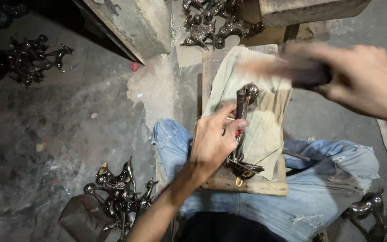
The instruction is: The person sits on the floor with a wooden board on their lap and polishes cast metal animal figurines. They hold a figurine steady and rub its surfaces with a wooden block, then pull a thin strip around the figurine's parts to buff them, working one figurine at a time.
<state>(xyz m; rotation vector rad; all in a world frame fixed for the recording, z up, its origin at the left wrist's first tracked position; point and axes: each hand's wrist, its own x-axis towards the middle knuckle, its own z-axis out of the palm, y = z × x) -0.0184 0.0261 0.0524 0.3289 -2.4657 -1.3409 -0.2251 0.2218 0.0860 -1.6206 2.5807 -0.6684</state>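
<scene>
My left hand (213, 139) grips a dark metal punch (240, 102) and presses a shiny metal figurine (246, 130) against a pale cloth (260, 103) on a wooden block (247, 184) resting on my lap. The figurine has a round ball end near the punch tip. My right hand (363, 80) is raised to the upper right, blurred with motion, shut on a dark hammer (307, 71) whose wooden handle streaks left above the cloth.
Piles of dark shiny metal figurines lie on the concrete floor at lower left (119, 192), upper left (32, 58), top centre (211, 24) and lower right (375, 215). A concrete post (135, 24) rises at top. My jeans-clad knees (332, 179) flank the block.
</scene>
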